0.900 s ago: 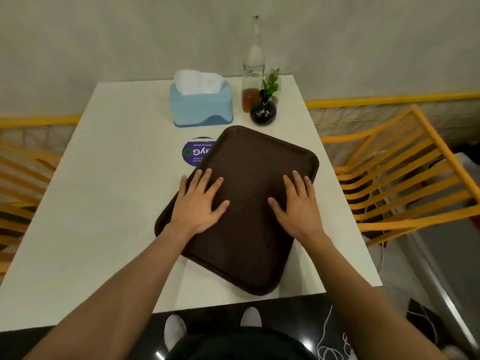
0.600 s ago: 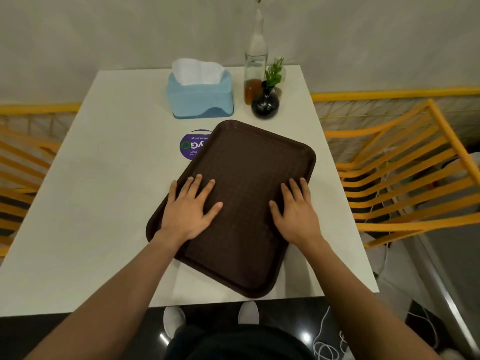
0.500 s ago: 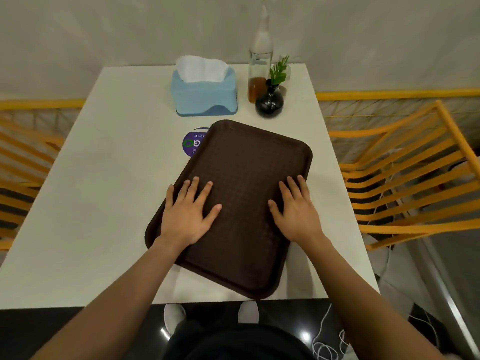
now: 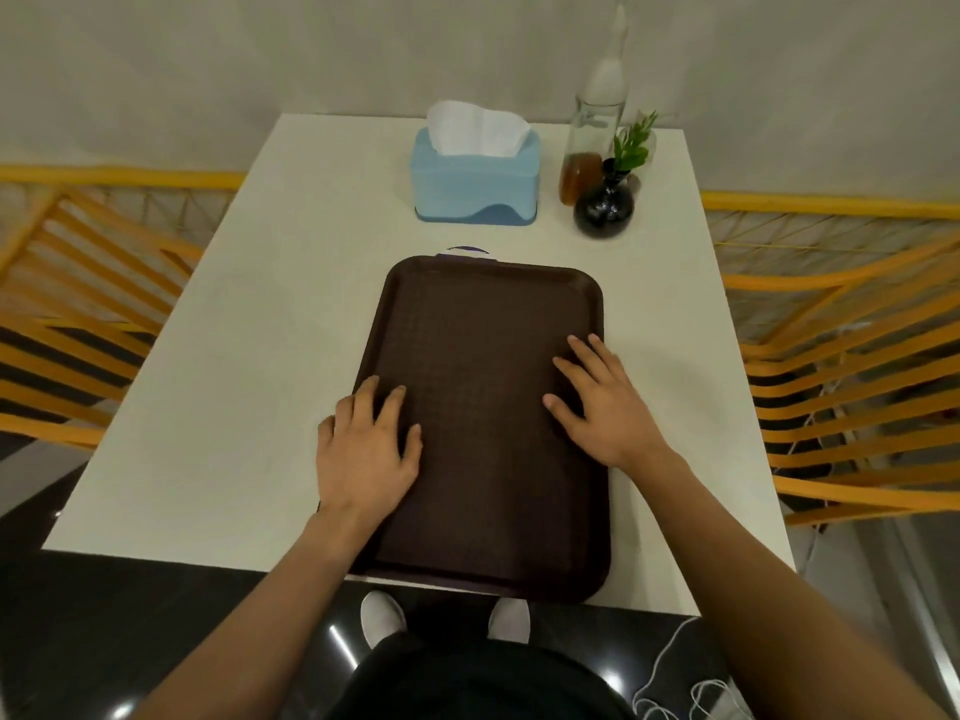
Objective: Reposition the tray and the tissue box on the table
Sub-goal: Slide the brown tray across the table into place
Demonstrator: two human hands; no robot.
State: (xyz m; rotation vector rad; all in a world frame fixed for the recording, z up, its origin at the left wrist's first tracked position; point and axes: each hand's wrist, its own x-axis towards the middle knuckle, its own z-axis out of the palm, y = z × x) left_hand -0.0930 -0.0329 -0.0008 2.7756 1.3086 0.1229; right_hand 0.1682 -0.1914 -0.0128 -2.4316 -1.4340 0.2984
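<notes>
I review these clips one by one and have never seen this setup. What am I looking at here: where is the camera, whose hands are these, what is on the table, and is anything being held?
There is no machine: a person works with bare hands, and the one camera sits on their head, looking forward and down. The left hand and right hand lie flat, fingers spread, on a dark brown tray. They press on it and grip nothing. The tray lies on a white table, its near edge jutting slightly past the table's near edge. Its far edge covers most of a round purple sticker. Beyond stand a blue tissue box, a glass bottle with brown liquid, and a small black vase with a green sprig. Orange chairs flank the table.
</notes>
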